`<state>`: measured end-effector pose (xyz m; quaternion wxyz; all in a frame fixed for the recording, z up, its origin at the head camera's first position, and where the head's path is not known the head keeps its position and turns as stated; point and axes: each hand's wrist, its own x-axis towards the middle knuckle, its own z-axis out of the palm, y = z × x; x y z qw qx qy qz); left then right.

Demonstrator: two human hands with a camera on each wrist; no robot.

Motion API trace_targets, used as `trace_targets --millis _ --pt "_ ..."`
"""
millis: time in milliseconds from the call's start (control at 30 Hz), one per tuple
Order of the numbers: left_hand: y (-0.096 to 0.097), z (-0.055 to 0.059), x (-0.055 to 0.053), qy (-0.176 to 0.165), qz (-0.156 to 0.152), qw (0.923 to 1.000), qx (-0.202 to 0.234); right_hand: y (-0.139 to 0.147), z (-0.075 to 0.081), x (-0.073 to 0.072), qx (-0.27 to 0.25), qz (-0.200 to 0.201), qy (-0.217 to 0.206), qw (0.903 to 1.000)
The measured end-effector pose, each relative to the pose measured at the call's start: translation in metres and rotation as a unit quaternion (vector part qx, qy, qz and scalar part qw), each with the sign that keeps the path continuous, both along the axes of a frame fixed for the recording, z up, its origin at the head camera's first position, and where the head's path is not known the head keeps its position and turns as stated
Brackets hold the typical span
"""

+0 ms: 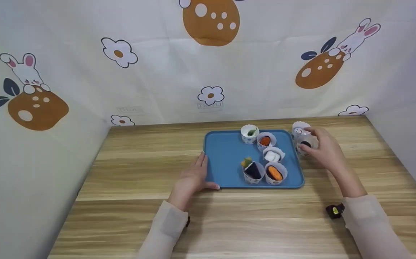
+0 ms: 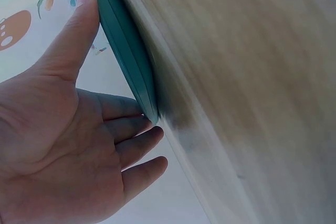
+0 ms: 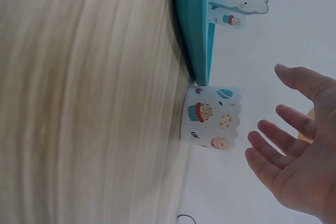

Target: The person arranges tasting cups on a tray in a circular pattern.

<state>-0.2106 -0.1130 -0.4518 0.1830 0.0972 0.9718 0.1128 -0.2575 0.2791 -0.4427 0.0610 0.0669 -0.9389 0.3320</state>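
Observation:
A blue tray (image 1: 226, 158) lies on the table. My left hand (image 1: 193, 176) rests at its left side, fingers straight along the edge and thumb at the front edge; the left wrist view shows the thumb and fingertips against the rim (image 2: 126, 51). Beyond the tray's right edge stand two paper cups, a back cup (image 1: 299, 125) with something white in it and a front cup (image 1: 310, 153) with something dark. My right hand (image 1: 325, 149) is over the front cup, thumb and fingers spread. In the right wrist view the hand (image 3: 304, 150) is apart from the patterned cup (image 3: 210, 116), holding nothing.
Several paper cups stand on the tray's right half, among them one with an orange-and-black piece (image 1: 274, 173), one with a dark wedge (image 1: 253, 171) and one with a green piece (image 1: 251, 132). A small black thing (image 1: 334, 212) is beside the right cuff. A patterned cloth (image 1: 164, 79) hangs behind.

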Motion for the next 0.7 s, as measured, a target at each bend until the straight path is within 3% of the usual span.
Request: trace_targets --millis 100,700 --pt "0.000 0.000 0.001 -0.002 0.001 1.0000 0.003 0.002 -0.003 -0.003 -0.004 0.004 0.008 1.0000" --pt "-0.001 0.002 0.002 -0.005 -0.003 0.9999 0.008 0.012 -0.012 -0.012 -0.031 -0.003 -0.043 0.9986"
